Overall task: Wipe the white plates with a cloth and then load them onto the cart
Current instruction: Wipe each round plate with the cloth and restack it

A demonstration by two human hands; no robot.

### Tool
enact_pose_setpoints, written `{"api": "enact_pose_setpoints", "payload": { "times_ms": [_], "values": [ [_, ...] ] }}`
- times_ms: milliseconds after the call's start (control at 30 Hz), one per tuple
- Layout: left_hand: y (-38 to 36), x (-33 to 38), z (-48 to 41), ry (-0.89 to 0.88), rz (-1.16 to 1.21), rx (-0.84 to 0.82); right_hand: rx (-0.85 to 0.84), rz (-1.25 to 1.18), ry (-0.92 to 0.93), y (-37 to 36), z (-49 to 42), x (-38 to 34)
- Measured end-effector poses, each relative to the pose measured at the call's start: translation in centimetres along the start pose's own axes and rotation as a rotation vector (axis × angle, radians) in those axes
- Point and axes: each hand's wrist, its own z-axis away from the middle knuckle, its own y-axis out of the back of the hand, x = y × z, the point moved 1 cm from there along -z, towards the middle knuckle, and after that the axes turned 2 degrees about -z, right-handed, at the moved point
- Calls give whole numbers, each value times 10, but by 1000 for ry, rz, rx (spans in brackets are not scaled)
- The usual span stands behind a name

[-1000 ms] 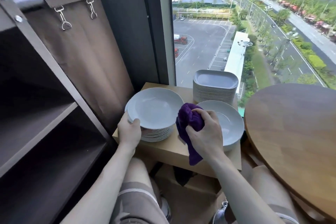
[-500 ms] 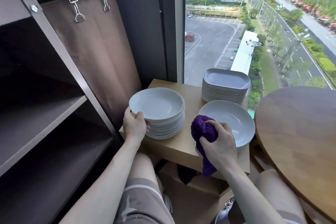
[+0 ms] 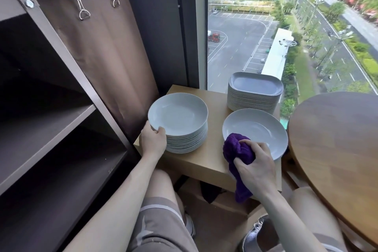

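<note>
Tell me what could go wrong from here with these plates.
1. The plate on the right sits at the small table's right edge and seems to overhang it. The right hand working the purple cloth on its near rim could tip it or slide it off.
2. The left hand grips the top plate by one side of its rim. Lifted one-handed, it might slip or nudge the round stack beneath.
</note>
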Motion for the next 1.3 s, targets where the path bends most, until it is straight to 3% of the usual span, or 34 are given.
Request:
{"api": "enact_pose_setpoints", "payload": {
  "times_ms": [167, 233, 333, 400, 500, 667, 767, 833, 933, 1133, 1300],
  "values": [
    [7, 1, -8, 101, 23, -95, 2, -12, -9, 4, 3, 5],
    [11, 4, -5, 125, -34, -60, 12, -25, -25, 7, 3, 5],
    [10, 22, 26, -75, -25, 66, 49, -89, -54, 19, -2, 6],
    [-8, 35, 54, -228, 22, -95, 91, -110, -69, 30, -8, 8],
    [-53, 43, 80, -356, -105, -417, 148, -111, -84, 48, -21, 12],
    [-120, 43, 81, -201, -193, -650, 175, -3, -116, 66, -49, 23],
    [-141, 40, 73, -25, -112, -745, 13, 165, -163, 61, -60, 29],
    [-148, 36, 71, 59, 9, -805, -153, 416, -148, 54, -62, 30],
    [-150, 29, 69, 31, 120, -842, -327, 666, -100, 48, -65, 27],
    [-146, 27, 71, 22, 210, -881, -610, 672, 27, 41, -72, 13],
    [-151, 24, 68, 1, 218, -904, -641, 599, 131, 16, -79, 8]
  ]
}}
